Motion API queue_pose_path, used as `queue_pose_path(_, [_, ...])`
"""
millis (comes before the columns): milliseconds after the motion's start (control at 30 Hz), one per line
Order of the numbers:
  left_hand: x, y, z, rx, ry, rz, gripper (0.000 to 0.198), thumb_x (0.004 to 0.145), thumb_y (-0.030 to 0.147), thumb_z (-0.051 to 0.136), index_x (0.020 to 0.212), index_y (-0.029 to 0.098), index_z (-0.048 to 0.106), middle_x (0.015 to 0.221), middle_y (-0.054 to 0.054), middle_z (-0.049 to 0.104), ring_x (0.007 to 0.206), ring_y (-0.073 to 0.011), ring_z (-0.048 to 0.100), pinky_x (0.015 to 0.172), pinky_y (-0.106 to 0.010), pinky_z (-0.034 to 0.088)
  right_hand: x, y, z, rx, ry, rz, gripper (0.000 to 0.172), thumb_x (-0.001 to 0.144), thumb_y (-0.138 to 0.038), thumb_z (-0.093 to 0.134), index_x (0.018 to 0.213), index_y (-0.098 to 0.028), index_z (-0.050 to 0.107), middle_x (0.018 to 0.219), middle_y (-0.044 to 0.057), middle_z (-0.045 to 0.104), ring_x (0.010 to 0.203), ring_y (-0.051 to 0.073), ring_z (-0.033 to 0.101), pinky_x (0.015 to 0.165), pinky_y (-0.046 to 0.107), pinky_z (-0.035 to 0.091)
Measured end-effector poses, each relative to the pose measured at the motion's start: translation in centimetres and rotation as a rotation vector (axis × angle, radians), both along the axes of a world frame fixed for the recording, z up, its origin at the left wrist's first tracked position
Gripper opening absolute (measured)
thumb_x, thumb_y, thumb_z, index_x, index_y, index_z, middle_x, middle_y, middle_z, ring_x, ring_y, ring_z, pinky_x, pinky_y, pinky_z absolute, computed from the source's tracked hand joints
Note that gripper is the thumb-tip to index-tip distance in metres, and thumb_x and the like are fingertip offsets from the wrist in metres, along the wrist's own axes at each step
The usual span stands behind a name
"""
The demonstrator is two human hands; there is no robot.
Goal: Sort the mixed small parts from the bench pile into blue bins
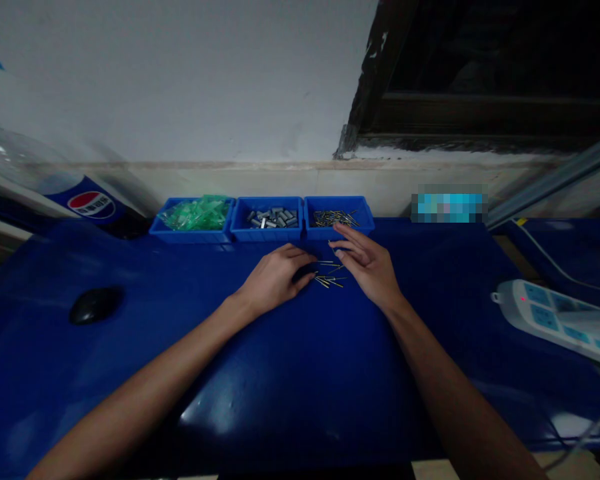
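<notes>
Several thin metal pins (329,281), some gold and some silver, lie loose on the blue tabletop (300,373) between my hands. My left hand (277,279) rests at their left side, palm down, its fingers bent. Its thumb and fingertips are apart and touch or nearly touch the pin ends. On the right, my right hand (370,263) hovers over the pins with the index finger stretched forward. A small thin pin (331,246) shows at its thumb and fingertips, seemingly pinched there. Just behind stands a blue bin (337,233) holding more such pins.
Left of the pin bin are a bin (266,235) of short grey metal pieces and a bin (191,237) of green plastic bags. A Pepsi bottle (87,200) and a black mouse (94,306) are at left. A power strip (555,319) lies at right.
</notes>
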State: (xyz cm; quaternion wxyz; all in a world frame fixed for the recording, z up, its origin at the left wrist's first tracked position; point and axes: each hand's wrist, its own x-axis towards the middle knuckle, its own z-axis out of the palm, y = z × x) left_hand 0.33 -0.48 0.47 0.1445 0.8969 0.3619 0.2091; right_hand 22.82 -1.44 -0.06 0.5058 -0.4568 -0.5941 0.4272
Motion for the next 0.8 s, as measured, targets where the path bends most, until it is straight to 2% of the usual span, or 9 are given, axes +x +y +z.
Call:
queue_pose_path(133, [-0.06,0.06,-0.17,0.015,0.031,-0.039,0.023,0.099,0.018,0.059,0.118,0.015,0.072,0.112,-0.01,0.075,0.106,-0.0242,0.069,0.094,-0.042,0.058,0.36,0.13,0.13,0.028,-0.037,-0.006,0.053,0.089,-0.024,0.064,0.141,-0.035,0.064,0.146,0.004,0.063,0.115,0.026,0.071,0.098,0.046,0.059])
queue_pose_path(400, [-0.12,0.05,0.04,0.011,0.085,0.016,0.021,0.102,0.015,0.049,0.109,0.016,0.069,0.1,-0.01,0.071,0.094,-0.0219,0.066,0.082,-0.036,0.057,0.82,0.45,-0.12,0.044,-0.018,-0.154,0.035,0.087,-0.028,0.067,0.122,-0.028,0.074,0.126,0.007,0.074,0.097,0.024,0.075,0.088,0.044,0.061])
queue_pose_path(567, [-0.23,0.19,-0.09,0.06,0.182,0.072,0.023,0.099,0.008,0.045,0.109,0.013,0.064,0.1,-0.011,0.065,0.093,-0.0237,0.062,0.082,-0.038,0.056,0.9,0.59,-0.69,0.02,0.011,-0.159,0.031,0.087,-0.027,0.067,0.117,-0.027,0.074,0.118,0.007,0.076,0.089,0.022,0.075,0.085,0.043,0.061])
queue_pose_path(667, [-0.33,0.42,-0.43,0.036,0.087,0.094,0.024,0.099,0.007,0.043,0.114,0.014,0.061,0.105,-0.011,0.063,0.092,-0.0214,0.062,0.084,-0.037,0.056,0.76,0.58,-0.78,0.005,0.002,-0.163,0.03,0.086,-0.029,0.068,0.115,-0.025,0.074,0.115,0.008,0.077,0.085,0.021,0.075,0.082,0.041,0.061])
queue_pose_path(800, [-0.31,0.73,-0.89,-0.021,-0.213,0.104,0.022,0.101,0.012,0.048,0.117,0.017,0.061,0.105,-0.008,0.065,0.09,-0.0166,0.065,0.082,-0.033,0.057,0.47,0.36,-0.45,-0.008,-0.027,-0.153,0.029,0.087,-0.031,0.067,0.114,-0.024,0.075,0.102,0.007,0.079,0.076,0.018,0.073,0.074,0.037,0.06])
